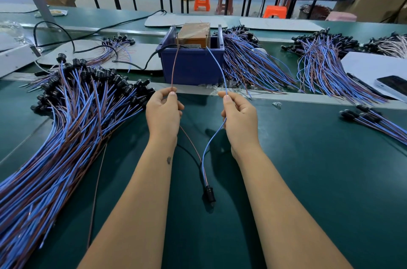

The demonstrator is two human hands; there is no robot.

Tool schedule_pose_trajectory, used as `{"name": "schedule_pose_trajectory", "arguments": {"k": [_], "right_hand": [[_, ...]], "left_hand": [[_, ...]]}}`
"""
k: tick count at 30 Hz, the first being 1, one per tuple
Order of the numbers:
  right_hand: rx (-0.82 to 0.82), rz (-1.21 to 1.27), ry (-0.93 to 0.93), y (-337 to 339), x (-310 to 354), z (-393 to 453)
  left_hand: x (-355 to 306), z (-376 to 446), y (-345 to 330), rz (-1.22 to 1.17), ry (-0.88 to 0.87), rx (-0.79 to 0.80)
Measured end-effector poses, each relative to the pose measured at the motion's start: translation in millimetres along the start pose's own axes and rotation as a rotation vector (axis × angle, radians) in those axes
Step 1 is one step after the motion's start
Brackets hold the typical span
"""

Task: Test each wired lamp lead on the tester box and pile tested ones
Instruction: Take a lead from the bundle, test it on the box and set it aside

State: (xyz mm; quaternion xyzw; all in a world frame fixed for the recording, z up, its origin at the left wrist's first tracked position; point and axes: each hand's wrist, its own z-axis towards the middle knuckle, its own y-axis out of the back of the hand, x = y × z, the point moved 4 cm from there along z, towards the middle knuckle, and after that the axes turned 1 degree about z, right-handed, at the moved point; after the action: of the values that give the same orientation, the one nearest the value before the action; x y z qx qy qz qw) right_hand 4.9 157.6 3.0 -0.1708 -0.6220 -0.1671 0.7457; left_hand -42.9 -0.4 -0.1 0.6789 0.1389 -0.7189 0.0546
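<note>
I hold one lamp lead between both hands over the green table (308,180). My left hand (164,112) pinches its brown wire (174,66), which runs up to the left metal pin of the tester box (193,32). My right hand (239,117) pinches its blue wire (217,64), whose tip reaches the right pin. The lead's black lamp socket (209,192) hangs low between my forearms, just above the table. The orange tester box sits inside a blue plastic bin (191,64).
A big pile of blue-and-brown leads (66,128) fans out at the left. More piles lie right of the bin (248,64), further right (323,64) and at the right edge (374,121). A phone (394,87) and pen rest on white paper. Black cables snake left of the bin.
</note>
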Motion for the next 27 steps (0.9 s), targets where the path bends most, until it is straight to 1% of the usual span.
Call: {"name": "schedule_pose_trajectory", "arguments": {"k": [5,27], "right_hand": [[0.014,-0.006,0.000,0.6,0.4,-0.7],[0.019,-0.022,-0.013,-0.2,0.4,-0.4]], "left_hand": [[-1.5,-1.0,1.2,-0.026,0.014,-0.021],[-1.5,-1.8,1.3,-0.012,0.020,-0.019]]}}
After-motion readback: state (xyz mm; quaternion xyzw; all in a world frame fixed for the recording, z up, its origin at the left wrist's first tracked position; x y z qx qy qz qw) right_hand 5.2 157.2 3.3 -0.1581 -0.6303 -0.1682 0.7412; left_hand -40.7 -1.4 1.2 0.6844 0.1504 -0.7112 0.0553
